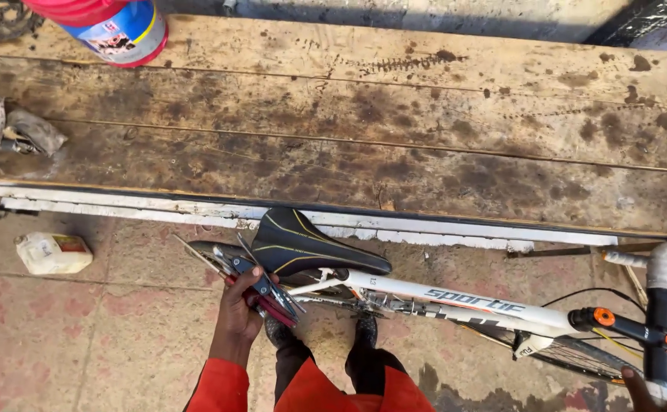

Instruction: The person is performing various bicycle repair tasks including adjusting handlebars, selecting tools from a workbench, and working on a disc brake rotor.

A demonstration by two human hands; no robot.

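**Tools in one hand, handlebar in the other**

An orange sleeve (pixel 223 389) leads up to the left hand (pixel 238 309), closed around a bundle of hand tools (pixel 265 290) with red and blue handles. Just beyond that grip sits the black saddle (pixel 310 244) of a white bicycle (pixel 455 301). The right hand (pixel 654 393), mostly out of frame, holds the handlebar end (pixel 660 343); its fingers cannot be made out.

One white bicycle (pixel 455 301) with one black saddle (pixel 303 246). Two hands: the left hand (pixel 239 305) grips one folding multi-tool (pixel 265 288), the right hand (pixel 646 391) shows at the picture's corner. One paint can (pixel 112 27), one grey rag (pixel 9 130), one small plastic bottle (pixel 53 252). One long stained wooden workbench (pixel 394 122).
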